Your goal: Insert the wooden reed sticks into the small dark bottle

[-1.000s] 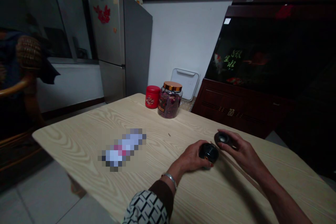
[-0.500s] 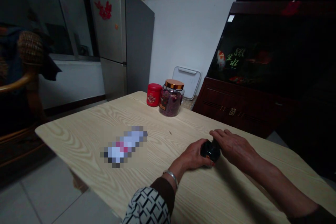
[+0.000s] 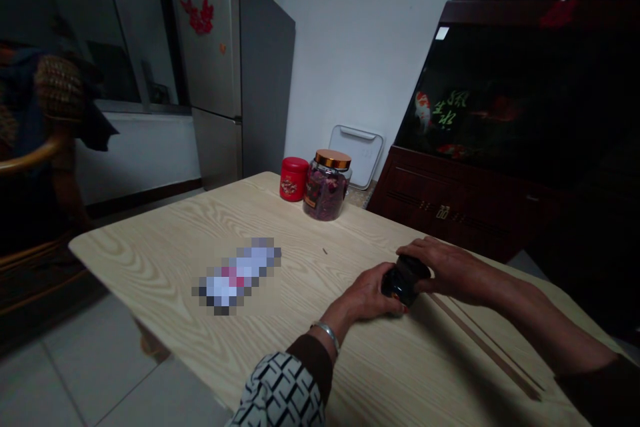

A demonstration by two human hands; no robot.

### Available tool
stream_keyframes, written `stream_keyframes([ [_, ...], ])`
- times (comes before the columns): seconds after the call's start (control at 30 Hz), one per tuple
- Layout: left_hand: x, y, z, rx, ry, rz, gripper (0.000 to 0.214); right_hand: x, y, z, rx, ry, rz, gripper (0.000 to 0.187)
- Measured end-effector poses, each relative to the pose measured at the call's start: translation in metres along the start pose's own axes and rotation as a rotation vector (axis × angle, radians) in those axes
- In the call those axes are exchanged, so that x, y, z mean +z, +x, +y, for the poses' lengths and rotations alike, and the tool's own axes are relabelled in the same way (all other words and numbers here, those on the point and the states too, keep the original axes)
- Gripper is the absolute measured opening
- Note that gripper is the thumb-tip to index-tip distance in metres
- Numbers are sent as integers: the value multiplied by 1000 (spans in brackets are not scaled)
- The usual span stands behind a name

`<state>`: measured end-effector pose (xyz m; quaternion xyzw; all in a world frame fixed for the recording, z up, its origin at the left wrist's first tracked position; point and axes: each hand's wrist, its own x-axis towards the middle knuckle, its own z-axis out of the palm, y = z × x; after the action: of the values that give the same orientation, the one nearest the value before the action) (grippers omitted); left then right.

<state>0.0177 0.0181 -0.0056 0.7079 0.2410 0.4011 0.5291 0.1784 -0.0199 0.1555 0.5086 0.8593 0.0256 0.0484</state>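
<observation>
My left hand point(image 3: 370, 293) is wrapped round a small, dark, glossy jar point(image 3: 396, 288) near the right side of the table. Above the jar's right side is a black lid point(image 3: 414, 269), tilted, with the fingers of my right hand point(image 3: 447, 268) closed on its far and right edges. Whether the lid's edge still touches the jar cannot be made out. A thin brown stick point(image 3: 487, 347) lies on the table below my right forearm, with a second thin strip alongside it.
A pale wood-grain table point(image 3: 175, 247) spreads under both hands. At its far edge stand a red canister point(image 3: 294, 180) and a clear jar with a copper lid point(image 3: 326, 193). A blurred-out oblong item point(image 3: 237, 277) lies on the left. Beyond are a fridge point(image 3: 215, 67) and a fish tank point(image 3: 500, 93).
My right hand has shifted from lying over the jar's top to gripping the black lid, which now shows tilted. My left hand and the jar stay in place. More of the brown stick shows.
</observation>
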Motion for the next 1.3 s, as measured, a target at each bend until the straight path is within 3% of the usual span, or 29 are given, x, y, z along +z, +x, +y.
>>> stream_keyframes([
  [0.13,-1,-1,3,-6,3,-14,74,-1,9,-7,98,-86,-33,37],
  [0.27,-1,-1,7,-4,-10,-26,66,3,10,-13,218,-204,-22,61],
  [0.37,0,-1,7,4,-13,-26,70,4,2,-5,218,-46,-34,75],
  [0.47,-1,0,4,15,6,-14,74,3,-9,8,77,201,-55,95],
  [0.57,-1,1,1,14,-9,-10,73,2,-12,11,-25,289,-78,79],
  [0.63,-1,1,1,9,-17,-15,75,2,-8,6,41,196,-60,67],
  [0.73,-1,0,3,2,8,-13,76,2,-5,0,238,-16,-68,77],
  [0.8,-1,-1,5,1,17,-11,74,3,-7,1,310,-37,-87,86],
  [0.93,0,0,5,22,-45,-18,75,8,-17,12,137,189,-58,107],
  [1.0,0,0,5,22,-62,-13,76,8,-18,13,48,245,-31,101],
  [1.1,-1,-1,6,-3,-20,-3,76,6,-14,9,183,123,-13,83],
  [1.2,-2,-1,6,-3,-18,-19,74,5,-13,5,346,1,4,82],
  [1.3,-1,0,3,13,-42,-16,75,8,-16,7,253,134,-25,89],
])
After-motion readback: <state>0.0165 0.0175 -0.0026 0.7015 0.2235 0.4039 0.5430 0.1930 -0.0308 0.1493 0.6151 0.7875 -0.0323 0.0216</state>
